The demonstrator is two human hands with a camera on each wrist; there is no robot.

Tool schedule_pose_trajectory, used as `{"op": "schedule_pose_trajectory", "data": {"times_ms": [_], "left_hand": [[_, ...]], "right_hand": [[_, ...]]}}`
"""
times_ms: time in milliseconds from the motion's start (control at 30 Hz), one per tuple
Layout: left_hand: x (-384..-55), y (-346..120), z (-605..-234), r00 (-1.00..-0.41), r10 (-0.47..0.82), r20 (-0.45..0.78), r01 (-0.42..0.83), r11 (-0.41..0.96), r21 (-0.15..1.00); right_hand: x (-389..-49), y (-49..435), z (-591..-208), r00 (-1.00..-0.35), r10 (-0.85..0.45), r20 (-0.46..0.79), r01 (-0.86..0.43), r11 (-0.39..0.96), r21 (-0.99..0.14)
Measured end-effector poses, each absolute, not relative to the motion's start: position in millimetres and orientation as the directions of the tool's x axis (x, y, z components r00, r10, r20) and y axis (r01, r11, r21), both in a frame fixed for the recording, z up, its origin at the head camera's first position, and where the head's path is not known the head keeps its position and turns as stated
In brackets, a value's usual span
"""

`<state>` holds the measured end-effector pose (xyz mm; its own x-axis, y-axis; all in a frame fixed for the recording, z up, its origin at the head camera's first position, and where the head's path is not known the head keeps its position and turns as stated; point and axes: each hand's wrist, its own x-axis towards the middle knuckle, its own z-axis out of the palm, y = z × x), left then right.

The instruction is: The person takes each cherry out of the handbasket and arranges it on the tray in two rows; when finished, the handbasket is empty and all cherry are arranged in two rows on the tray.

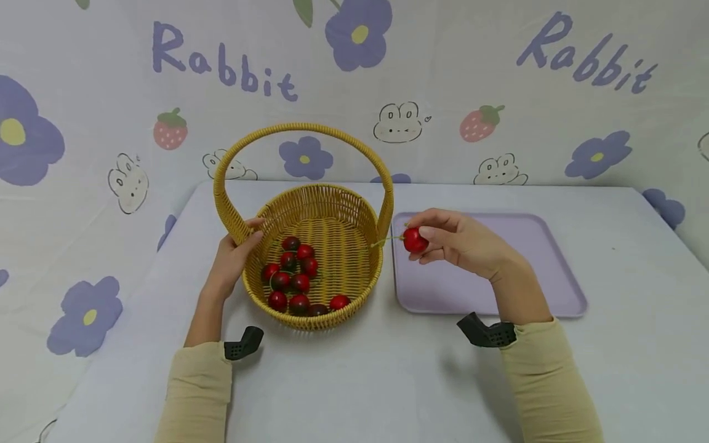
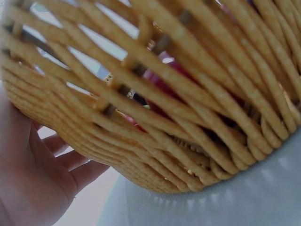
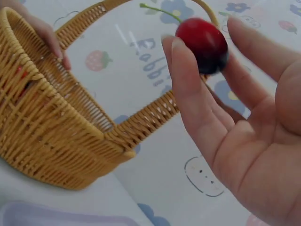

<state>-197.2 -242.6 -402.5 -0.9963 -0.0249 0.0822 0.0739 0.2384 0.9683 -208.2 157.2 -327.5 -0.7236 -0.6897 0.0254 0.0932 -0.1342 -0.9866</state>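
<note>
A red cherry (image 1: 415,240) with a thin green stem is pinched between the thumb and fingers of my right hand (image 1: 462,243), above the left part of a lilac tray (image 1: 487,301). The right wrist view shows the same cherry (image 3: 203,44), dark on its lower side. My left hand (image 1: 232,261) grips the left rim of a yellow wicker basket (image 1: 343,227) at the foot of its tall handle. In the basket lie several red and dark red cherries (image 1: 300,283), gathered toward the left and front. From the left wrist, the woven wall (image 2: 188,103) hides most of them.
The basket and the tray stand side by side on a white table (image 1: 354,381). Behind them hangs a cloth backdrop (image 1: 437,74) printed with flowers, rabbits and strawberries. The basket's handle (image 1: 301,127) arches high over its opening. Black wrist mounts (image 1: 487,332) sit on both sleeves.
</note>
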Motion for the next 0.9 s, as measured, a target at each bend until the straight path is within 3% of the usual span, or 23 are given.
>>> {"op": "schedule_pose_trajectory", "data": {"times_ms": [400, 600, 900], "left_hand": [[-199, -241, -400, -0.998, -0.030, 0.063, 0.055, 0.236, 0.970], [-197, -240, -399, -0.997, -0.037, 0.064, 0.053, 0.243, 0.969], [-197, -239, -400, -0.997, -0.037, 0.062, 0.052, 0.241, 0.969]], "right_hand": [[-221, 185, -331, -0.892, -0.451, -0.030, 0.132, -0.198, -0.971], [-232, 197, -342, -0.926, -0.364, -0.106, 0.200, -0.233, -0.952], [-244, 211, -364, -0.946, -0.250, -0.208, 0.223, -0.032, -0.974]]}}
